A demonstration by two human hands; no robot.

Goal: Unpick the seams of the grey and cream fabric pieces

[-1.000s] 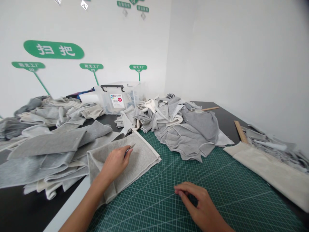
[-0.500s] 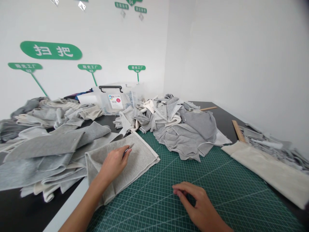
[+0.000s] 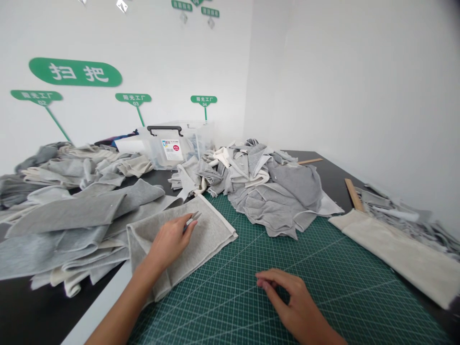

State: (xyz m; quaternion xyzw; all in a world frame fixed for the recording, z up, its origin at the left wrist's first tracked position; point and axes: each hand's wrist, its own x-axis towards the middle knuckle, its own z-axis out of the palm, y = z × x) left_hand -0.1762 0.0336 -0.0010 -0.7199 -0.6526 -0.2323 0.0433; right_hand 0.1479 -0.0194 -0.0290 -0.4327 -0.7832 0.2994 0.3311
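Note:
My left hand (image 3: 172,239) is closed around small thread snips (image 3: 194,216), whose two pointed blades stick out apart beyond the fingers. It is over a folded grey cloth (image 3: 212,235) with a pale strip along its far right edge. The cloth lies partly on the green cutting mat (image 3: 230,297). Over the mat to the right, my right hand (image 3: 287,297) is closed in a pinch, thumb against fingertips. Whether anything tiny is between those fingertips is too small to make out.
Grey cloths (image 3: 82,215) are piled on the left, and another heap (image 3: 258,187) covers the mat's far side. Behind stands a clear plastic box (image 3: 168,153). At right are a folded cream cloth (image 3: 395,254), a wooden ruler (image 3: 354,194) and fabric scraps (image 3: 406,215).
The snips in my left hand have turned slightly, and both blades now show apart where they looked like one dark sliver. My right hand stays almost still; the view has tilted slightly.

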